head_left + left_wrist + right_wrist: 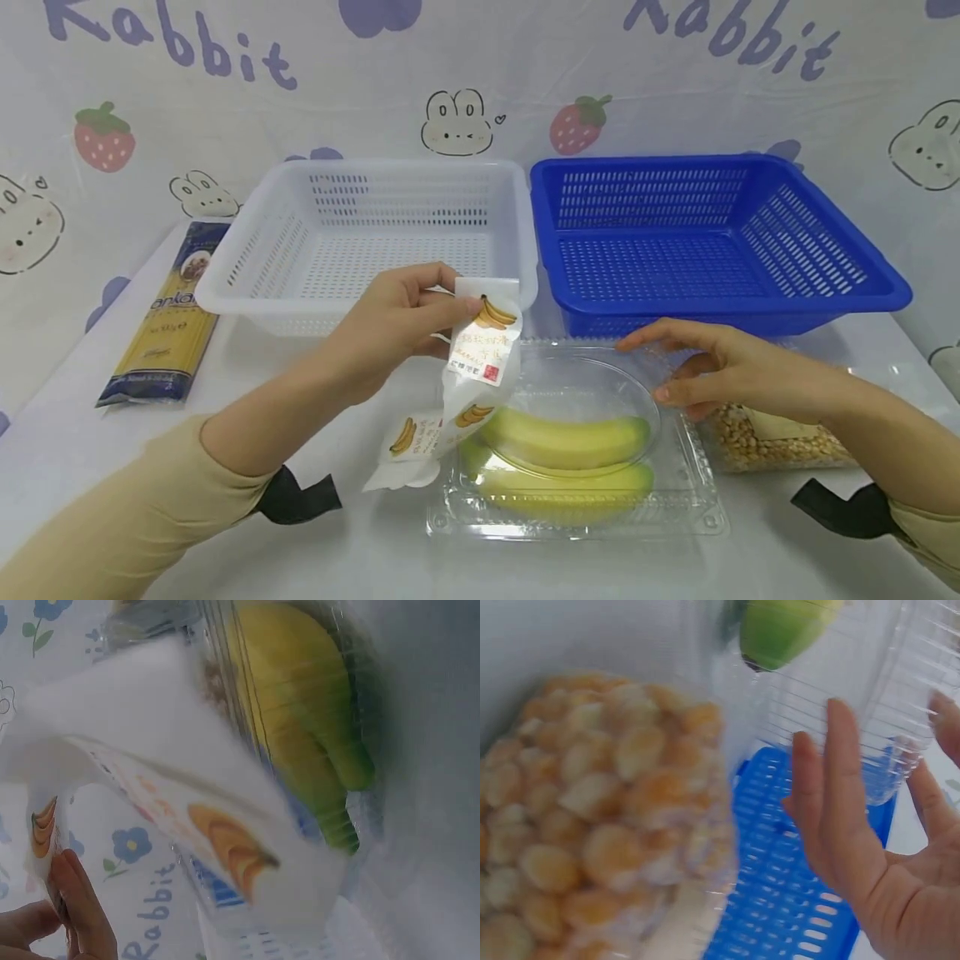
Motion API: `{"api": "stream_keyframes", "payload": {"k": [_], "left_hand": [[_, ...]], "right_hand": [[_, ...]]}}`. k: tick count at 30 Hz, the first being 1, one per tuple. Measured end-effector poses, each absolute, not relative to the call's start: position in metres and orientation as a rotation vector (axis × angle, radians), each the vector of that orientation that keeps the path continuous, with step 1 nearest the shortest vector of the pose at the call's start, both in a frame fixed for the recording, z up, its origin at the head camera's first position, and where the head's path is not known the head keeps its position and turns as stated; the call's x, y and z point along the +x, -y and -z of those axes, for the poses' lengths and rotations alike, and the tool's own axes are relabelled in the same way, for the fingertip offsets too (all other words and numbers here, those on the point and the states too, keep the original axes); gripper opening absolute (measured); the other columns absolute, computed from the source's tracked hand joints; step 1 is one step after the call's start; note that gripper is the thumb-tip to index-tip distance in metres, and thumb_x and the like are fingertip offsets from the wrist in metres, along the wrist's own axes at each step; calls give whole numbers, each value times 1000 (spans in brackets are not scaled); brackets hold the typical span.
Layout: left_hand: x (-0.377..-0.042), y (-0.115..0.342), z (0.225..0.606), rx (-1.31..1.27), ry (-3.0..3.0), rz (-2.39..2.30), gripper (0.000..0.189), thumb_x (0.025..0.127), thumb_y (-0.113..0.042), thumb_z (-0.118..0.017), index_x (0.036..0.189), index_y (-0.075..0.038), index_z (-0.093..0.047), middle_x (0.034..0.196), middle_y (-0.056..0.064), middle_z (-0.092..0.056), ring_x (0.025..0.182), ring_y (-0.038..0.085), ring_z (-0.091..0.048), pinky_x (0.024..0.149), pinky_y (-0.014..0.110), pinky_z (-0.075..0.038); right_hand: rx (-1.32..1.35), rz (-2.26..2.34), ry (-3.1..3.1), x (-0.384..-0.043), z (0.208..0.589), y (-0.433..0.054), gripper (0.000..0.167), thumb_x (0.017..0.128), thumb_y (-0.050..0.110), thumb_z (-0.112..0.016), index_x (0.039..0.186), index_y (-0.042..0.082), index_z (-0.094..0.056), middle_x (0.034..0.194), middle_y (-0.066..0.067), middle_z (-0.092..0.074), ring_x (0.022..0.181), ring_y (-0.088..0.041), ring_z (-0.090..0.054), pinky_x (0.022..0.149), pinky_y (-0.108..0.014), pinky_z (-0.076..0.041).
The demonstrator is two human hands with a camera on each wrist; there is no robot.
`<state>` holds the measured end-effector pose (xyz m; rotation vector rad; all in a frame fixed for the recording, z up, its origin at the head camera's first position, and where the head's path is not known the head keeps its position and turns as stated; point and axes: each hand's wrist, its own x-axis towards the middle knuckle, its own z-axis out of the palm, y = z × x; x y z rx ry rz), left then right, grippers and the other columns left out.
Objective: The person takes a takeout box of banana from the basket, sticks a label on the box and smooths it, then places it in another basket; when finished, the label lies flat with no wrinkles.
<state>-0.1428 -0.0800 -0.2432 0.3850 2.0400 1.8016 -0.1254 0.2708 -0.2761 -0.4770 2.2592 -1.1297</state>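
My left hand (390,325) pinches the top end of a white strip of banana stickers (482,354) between thumb and fingers. The strip hangs down, curls, and its lower end lies at the left edge of a clear plastic clamshell box (678,492). Inside the closed box lie two yellow-green bananas (570,442). The strip's printed banana pictures also show in the left wrist view, with the left hand (71,915) at its end. Over the box's right back corner, my right hand (720,367) has its fingers spread and holds nothing; the right wrist view shows these fingers (841,765) beside the clear plastic.
A white basket (262,304) and a blue basket (727,304) stand side by side at the back. On the left lies a pack of spaghetti (168,325). A bag of corn kernels (780,442) lies right of the box, partly under the right forearm.
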Motion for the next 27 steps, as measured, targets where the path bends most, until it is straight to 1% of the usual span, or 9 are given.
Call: {"api": "stream_keyframes", "payload": {"k": [6, 8, 10, 12, 14, 16, 18, 22, 27], "left_hand": [[-140, 62, 248, 374, -1998, -1778, 9, 95, -9, -59, 99, -3, -55, 86, 3, -75, 77, 14, -69, 78, 37, -62], [-139, 56, 249, 360, -1988, -1771, 8, 95, -9, -59, 97, -4, -54, 87, 6, -76, 77, 14, -69, 79, 36, -62], [-138, 52, 251, 351, -1979, -1766, 8, 95, -9, -60, 96, -4, -53, 91, 11, -76, 77, 14, -69, 79, 36, -62], [-137, 47, 253, 340, -1979, -1754, 9, 95, -9, -60, 95, -5, -52, 93, 14, -76, 76, 15, -69, 79, 36, -62], [-136, 44, 254, 343, -1987, -1738, 10, 95, -10, -60, 94, -5, -51, 95, 17, -76, 75, 16, -69, 79, 36, -62], [-135, 42, 255, 342, -1994, -1721, 11, 94, -11, -61, 93, -6, -51, 96, 18, -76, 74, 16, -69, 79, 35, -62], [-134, 40, 255, 350, -1995, -1707, 11, 95, -12, -61, 94, -7, -52, 96, 17, -76, 73, 15, -69, 79, 34, -62], [-133, 39, 257, 375, -1981, -1702, 11, 94, -13, -62, 97, -7, -54, 93, 15, -76, 74, 16, -71, 80, 35, -62], [-132, 39, 260, 407, -1944, -1724, 12, 93, -11, -62, 103, -4, -57, 94, 17, -76, 76, 18, -75, 80, 37, -63]], "right_hand": [[-551, 1015, -2335, -124, 268, -271, 50, 94, 27, -66, 141, 28, -48, 156, -14, -37, 119, -35, -62, 80, -43, -62], [-578, 917, -2438, -122, 263, -268, 48, 93, 30, -67, 139, 31, -51, 154, -12, -42, 118, -38, -63, 82, -48, -61], [-596, 807, -2593, -119, 256, -262, 44, 92, 33, -69, 134, 33, -56, 149, -11, -51, 117, -37, -65, 83, -50, -60], [-608, 738, -2766, -115, 248, -251, 36, 92, 34, -69, 127, 35, -61, 139, -4, -61, 113, -29, -68, 85, -45, -60], [-642, 755, -2906, -109, 241, -238, 28, 93, 31, -69, 120, 34, -65, 126, 3, -69, 105, -17, -69, 84, -34, -61], [-714, 851, -2987, -104, 236, -224, 23, 93, 26, -69, 115, 33, -68, 115, 11, -71, 97, -6, -67, 83, -22, -58], [-831, 955, -3016, -99, 233, -210, 22, 91, 20, -71, 111, 31, -70, 106, 15, -71, 89, 0, -64, 79, -14, -55], [-985, 1058, -3034, -96, 235, -188, 24, 85, 14, -77, 106, 26, -72, 94, 12, -67, 79, 1, -59, 73, -12, -53], [-992, 1021, -3098, -99, 241, -176, 27, 79, 16, -83, 103, 22, -73, 86, 9, -57, 69, -2, -47, 58, -17, -42]]}}
